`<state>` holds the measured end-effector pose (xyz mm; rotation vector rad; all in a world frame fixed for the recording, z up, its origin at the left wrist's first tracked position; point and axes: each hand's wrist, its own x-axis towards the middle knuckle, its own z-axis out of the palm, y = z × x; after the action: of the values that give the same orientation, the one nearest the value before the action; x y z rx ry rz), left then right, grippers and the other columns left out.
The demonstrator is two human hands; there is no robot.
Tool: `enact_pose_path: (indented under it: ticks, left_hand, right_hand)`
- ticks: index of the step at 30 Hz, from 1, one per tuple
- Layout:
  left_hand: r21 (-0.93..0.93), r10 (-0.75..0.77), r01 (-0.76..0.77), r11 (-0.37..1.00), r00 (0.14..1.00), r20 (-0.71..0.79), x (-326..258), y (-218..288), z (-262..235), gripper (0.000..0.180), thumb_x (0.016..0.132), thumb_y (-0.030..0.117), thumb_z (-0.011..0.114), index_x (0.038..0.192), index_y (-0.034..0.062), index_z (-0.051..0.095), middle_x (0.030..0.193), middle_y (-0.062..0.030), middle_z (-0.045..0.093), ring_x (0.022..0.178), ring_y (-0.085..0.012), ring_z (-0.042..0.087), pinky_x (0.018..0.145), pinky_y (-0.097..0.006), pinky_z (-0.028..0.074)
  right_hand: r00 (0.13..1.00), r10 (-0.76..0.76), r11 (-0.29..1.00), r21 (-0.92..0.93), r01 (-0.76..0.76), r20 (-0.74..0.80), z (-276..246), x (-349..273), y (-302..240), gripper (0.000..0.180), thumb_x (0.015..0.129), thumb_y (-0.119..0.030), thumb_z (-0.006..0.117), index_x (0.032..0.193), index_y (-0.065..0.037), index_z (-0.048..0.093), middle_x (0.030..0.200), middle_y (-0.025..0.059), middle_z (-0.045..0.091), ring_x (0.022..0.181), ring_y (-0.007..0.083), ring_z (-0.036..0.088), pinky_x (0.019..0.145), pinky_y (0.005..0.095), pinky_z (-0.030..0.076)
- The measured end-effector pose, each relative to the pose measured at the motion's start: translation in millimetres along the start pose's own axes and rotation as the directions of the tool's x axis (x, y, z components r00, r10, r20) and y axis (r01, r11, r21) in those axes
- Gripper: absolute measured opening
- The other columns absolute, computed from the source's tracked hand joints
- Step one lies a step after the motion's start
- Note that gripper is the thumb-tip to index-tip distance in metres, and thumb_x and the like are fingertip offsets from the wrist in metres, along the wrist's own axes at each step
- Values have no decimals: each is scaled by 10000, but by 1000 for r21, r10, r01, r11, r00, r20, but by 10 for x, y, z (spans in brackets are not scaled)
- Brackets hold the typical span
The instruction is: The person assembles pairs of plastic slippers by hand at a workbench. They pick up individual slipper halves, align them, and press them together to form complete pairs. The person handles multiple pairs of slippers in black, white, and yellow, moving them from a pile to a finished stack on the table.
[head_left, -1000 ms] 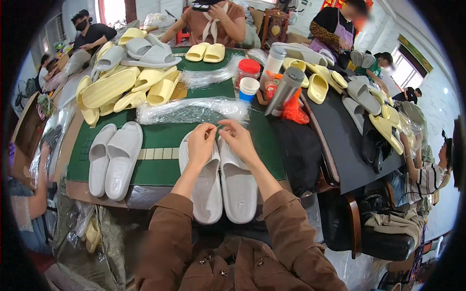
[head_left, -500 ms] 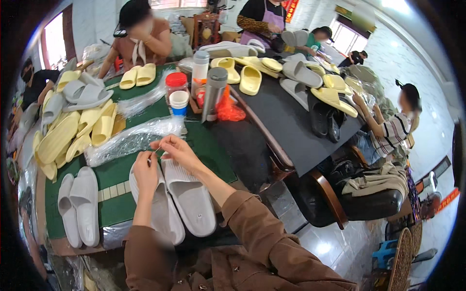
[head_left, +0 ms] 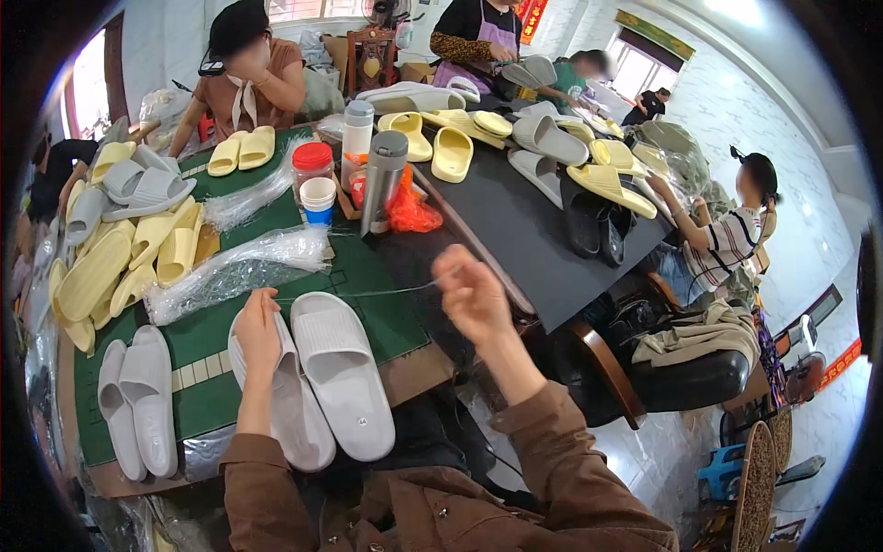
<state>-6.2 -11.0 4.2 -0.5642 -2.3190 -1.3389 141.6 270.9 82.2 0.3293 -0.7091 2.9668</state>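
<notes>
A thin clear strand stretches between my two hands, above a pair of grey slide slippers. My left hand pinches one end over the strap of the left slipper, hiding part of it. Off to the right, past the table edge, my right hand is closed on the strand's other end and a little blurred. The right slipper lies fully in sight, toe away from me. A second grey pair rests on the green mat to the left.
Bundles of clear plastic strands lie beyond my left hand. A steel flask, paper cups and a red-lidded jar stand behind. Yellow and grey slippers pile at left. A black table with more slippers adjoins at right; co-workers sit around.
My right hand has pulled away to the right from my left hand, drawing the strand out between them. My left hand stays over the slipper. The view has shifted slightly.
</notes>
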Motion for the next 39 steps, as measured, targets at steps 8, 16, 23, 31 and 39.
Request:
enact_pose_path:
  ticks: [8, 16, 23, 31, 39]
  left_hand:
    - [20, -22, 21, 1000, 999, 30, -2, 44, -17, 196, 926, 148, 483, 979, 36, 635, 713, -94, 622, 668, -238, 598, 628, -350, 443]
    - [53, -35, 32, 998, 998, 58, 4, 69, -34, 167, 891, 118, 512, 929, 29, 649, 710, -99, 625, 670, -231, 594, 622, -354, 438]
    - [33, -19, 17, 999, 997, 69, 12, 63, -9, 155, 882, 102, 521, 926, 26, 649, 712, -90, 620, 649, -204, 584, 598, -328, 430]
    - [64, -57, 50, 997, 992, 109, 21, 125, -108, 151, 883, 82, 518, 913, 3, 643, 707, -82, 610, 600, -159, 553, 554, -291, 410]
    - [43, -71, 68, 997, 993, 90, 19, 188, -87, 149, 881, 75, 517, 904, 2, 645, 702, -77, 601, 598, -150, 549, 538, -275, 401]
  right_hand:
    - [822, -519, 646, -737, 200, -232, -236, -677, -1349, 109, 931, -141, 517, 992, -52, 531, 701, -19, 471, 512, 44, 326, 446, 196, 273]
    - [418, -908, -373, -501, -781, 24, -685, -764, -2386, 564, 827, -542, 563, 1172, -96, 577, 1194, 135, 542, 1084, 315, 546, 903, 420, 421]
    - [410, -911, -378, -303, -875, -48, -912, -489, -2953, 471, 842, -491, 550, 1244, -246, 559, 1248, 82, 542, 1115, 331, 540, 894, 428, 448]
    - [485, -858, -424, -305, -853, -166, -1178, -194, -3131, 465, 857, -463, 526, 1304, -338, 497, 1430, 155, 359, 1215, 363, 465, 983, 428, 406]
    - [541, -841, -498, -393, -773, 2, -1493, -150, -3300, 323, 911, -353, 447, 1031, -145, 664, 1205, 144, 555, 1038, 393, 553, 873, 471, 438]
